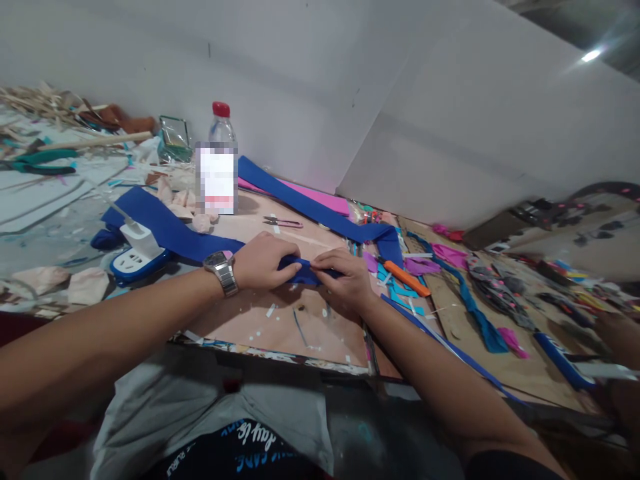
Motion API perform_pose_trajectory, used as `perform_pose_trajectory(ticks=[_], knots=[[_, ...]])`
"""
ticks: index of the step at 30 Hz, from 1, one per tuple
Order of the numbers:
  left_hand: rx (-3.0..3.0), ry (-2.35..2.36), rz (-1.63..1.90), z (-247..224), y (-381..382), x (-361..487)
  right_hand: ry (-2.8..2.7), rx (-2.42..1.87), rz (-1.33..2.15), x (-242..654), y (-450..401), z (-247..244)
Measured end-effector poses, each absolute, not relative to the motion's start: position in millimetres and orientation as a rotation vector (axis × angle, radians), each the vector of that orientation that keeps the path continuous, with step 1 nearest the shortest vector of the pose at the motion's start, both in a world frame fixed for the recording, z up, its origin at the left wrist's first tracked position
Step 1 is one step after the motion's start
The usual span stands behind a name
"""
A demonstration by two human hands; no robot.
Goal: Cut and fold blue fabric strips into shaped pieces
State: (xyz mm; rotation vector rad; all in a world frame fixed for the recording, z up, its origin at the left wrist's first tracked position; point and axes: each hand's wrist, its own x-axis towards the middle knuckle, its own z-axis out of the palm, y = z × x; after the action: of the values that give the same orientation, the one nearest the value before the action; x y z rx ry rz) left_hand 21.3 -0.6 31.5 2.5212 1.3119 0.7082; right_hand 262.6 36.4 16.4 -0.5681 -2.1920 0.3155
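Observation:
A long blue fabric strip (306, 272) is folded between my two hands, just above the wooden board. My left hand (263, 265), with a metal watch at its wrist, pinches the strip between thumb and fingers. Close beside it, my right hand (347, 277) grips the same strip with its fingertips. From my left hand the strip trails leftward past a blue and white power strip (143, 257). Behind my hands lies a pair of thread snips (283, 222). Another length of blue fabric (305, 203) runs across the back of the board and bends down at the right.
A red-capped bottle (221, 123) stands behind the board, near a pink strip (325, 198). To the right lie an orange-handled tool (407, 278) and teal fabric (470, 303). Green-handled pliers (45, 160) rest at left. Another person's hand (617, 333) shows at the right edge.

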Motion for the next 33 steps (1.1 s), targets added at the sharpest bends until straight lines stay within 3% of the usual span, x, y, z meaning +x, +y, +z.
perform_pose_trajectory(ticks=[21,33], knots=[[2.248,1.187,0.822,28.3,-3.1,28.9,-2.256,-0.521,0.306,262.8,36.4,15.6],[2.381,1.228,0.837,24.5,-3.2,30.9,-2.251,-0.643,0.311,261.3,34.7,15.7]])
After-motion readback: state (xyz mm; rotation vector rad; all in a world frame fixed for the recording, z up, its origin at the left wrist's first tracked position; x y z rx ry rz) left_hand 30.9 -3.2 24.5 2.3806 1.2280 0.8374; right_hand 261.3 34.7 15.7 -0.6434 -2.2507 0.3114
